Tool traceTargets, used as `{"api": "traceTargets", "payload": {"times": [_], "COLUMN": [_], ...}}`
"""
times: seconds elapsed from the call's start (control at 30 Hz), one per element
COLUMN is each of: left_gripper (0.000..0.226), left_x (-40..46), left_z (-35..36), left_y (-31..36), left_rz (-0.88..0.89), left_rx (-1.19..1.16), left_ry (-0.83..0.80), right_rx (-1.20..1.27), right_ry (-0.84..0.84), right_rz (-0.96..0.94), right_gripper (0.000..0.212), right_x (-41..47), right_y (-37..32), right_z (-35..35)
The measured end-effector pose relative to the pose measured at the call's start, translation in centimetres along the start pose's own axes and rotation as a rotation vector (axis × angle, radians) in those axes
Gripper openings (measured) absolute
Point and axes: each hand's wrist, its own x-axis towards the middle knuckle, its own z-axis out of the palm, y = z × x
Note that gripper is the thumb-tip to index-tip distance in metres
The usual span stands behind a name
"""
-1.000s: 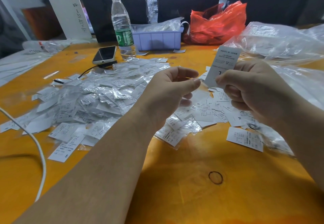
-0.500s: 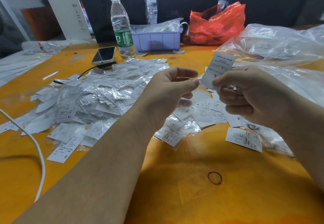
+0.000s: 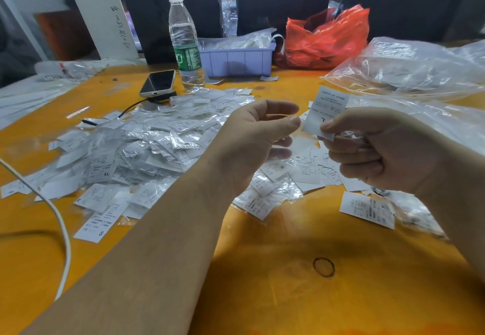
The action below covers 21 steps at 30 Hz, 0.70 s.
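- Orange desk (image 3: pixel 262 295) under a pile of bagged labels (image 3: pixel 147 145) marked "XL", "S", "M".
- Above it, a white label (image 3: pixel 324 110), lower end pinched by the fingers (image 3: pixel 338 124) of the right hand (image 3: pixel 388 151).
- Long axis near upright, top leaning right; "MADE IN CHINA" upside down at top, "L" below.
- Left hand (image 3: pixel 252 145) loosely curled, thumb just beside the label's edge; cannot tell whether holding anything.
- Lower and nearer the left hand than a second ago.
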Motion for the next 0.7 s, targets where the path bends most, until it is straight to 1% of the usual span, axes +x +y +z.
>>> {"api": "traceTargets", "payload": {"times": [0.17,0.33,0.4,0.47,0.53,0.57,0.63,0.7], "left_gripper": [0.011,0.009,0.009,0.010,0.010,0.011,0.012,0.013], "left_x": [0.01,0.12,0.13,0.13,0.13,0.13,0.13,0.09], "left_z": [0.03,0.04,0.03,0.09,0.16,0.18,0.19,0.23], "left_y": [-0.01,-0.08,-0.09,-0.09,-0.07,-0.08,-0.09,-0.04], "left_rz": [-0.004,-0.013,-0.017,-0.023,-0.030,-0.034,-0.037,-0.038], "left_rx": [-0.033,-0.053,-0.050,-0.063,-0.084,-0.089,-0.092,-0.101], "left_ry": [-0.010,-0.004,-0.007,-0.009,-0.006,-0.004,-0.003,-0.007], "right_rx": [-0.001,-0.058,-0.077,-0.096,-0.106,-0.107,-0.105,-0.117], "right_ry": [0.012,0.103,0.143,0.176,0.210,0.223,0.218,0.217], "right_rz": [-0.023,-0.103,-0.131,-0.156,-0.186,-0.200,-0.211,-0.207], "right_gripper": [0.006,0.027,0.030,0.025,0.007,0.002,0.003,0.013], "right_x": [-0.01,0.07,0.08,0.05,0.08,0.08,0.12,0.11], "right_y": [0.08,-0.02,-0.04,-0.01,0.05,0.06,0.09,0.04], "right_z": [0.23,0.62,0.72,0.74,0.74,0.73,0.67,0.70]}}
